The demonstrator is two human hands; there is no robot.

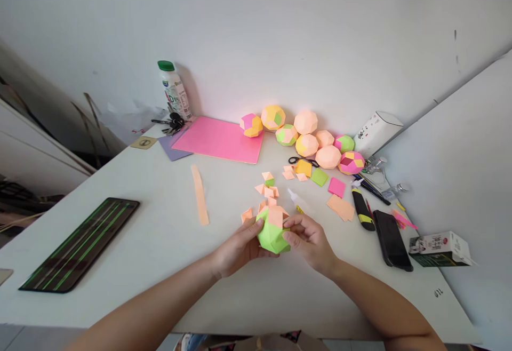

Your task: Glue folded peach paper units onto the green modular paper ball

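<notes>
A faceted paper ball (pixel 272 236), mostly green with peach pieces on top, is held just above the table near its front. My left hand (pixel 239 247) grips it from the left, thumb on the near side and fingers underneath. On its right edge, the thumb and fingers of my right hand (pixel 308 239) are pinched together. Whether a small loose piece is between them is hidden. Just beyond the ball lie several small folded peach pieces (pixel 269 192). A glue bottle (pixel 298 200) with a pointed white tip lies beyond my right hand.
Several finished paper balls (pixel 306 122) line the wall. Scissors (pixel 304 161), coloured paper squares (pixel 319 176), a box cutter (pixel 362 209) and a phone (pixel 392 240) lie to the right. Leftward are a pink sheet (pixel 220 140), a peach strip (pixel 200 195), a bottle (pixel 175 90) and a dark striped panel (pixel 82 244).
</notes>
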